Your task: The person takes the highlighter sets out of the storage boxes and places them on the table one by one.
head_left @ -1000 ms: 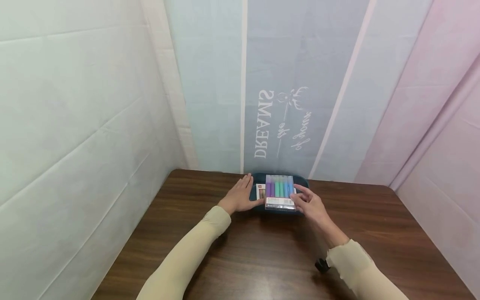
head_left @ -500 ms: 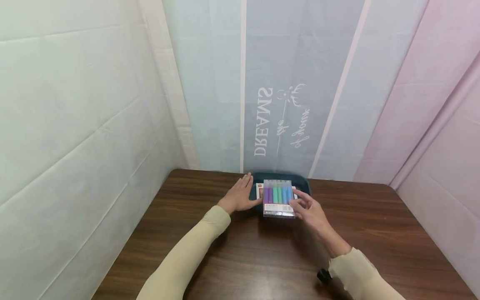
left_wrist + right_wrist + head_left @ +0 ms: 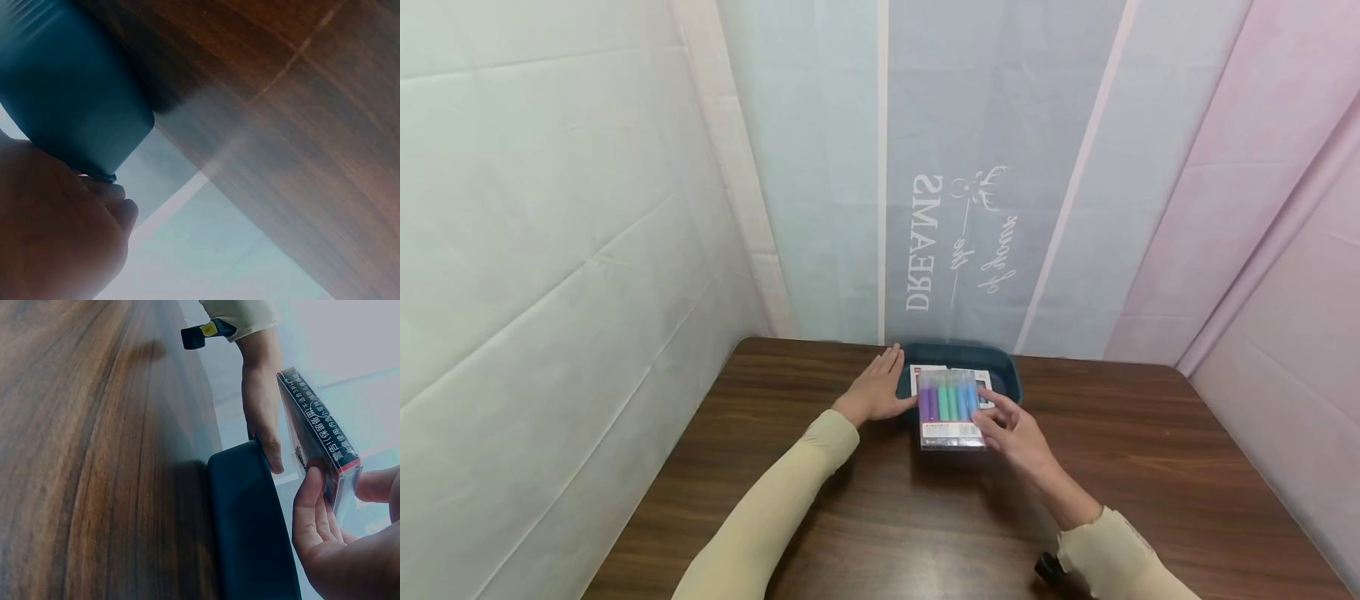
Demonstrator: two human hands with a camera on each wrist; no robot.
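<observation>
Right now my right hand (image 3: 1011,429) pinches the highlighter pack (image 3: 951,408) by its edge above the teal tray (image 3: 1011,379); light, stiff, slick plastic. Left hand (image 3: 876,392) rests flat against the tray.

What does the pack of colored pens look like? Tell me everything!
The pack of pens is a flat, clear plastic case with a row of pens inside: purple, green and blue, side by side. A white label with a red stripe and small print runs along its near end. The right hand pinches it by its right edge and holds it lifted, tilted, above the near rim of the dark teal tray, partly over the wooden table. Nothing else touches it.
</observation>
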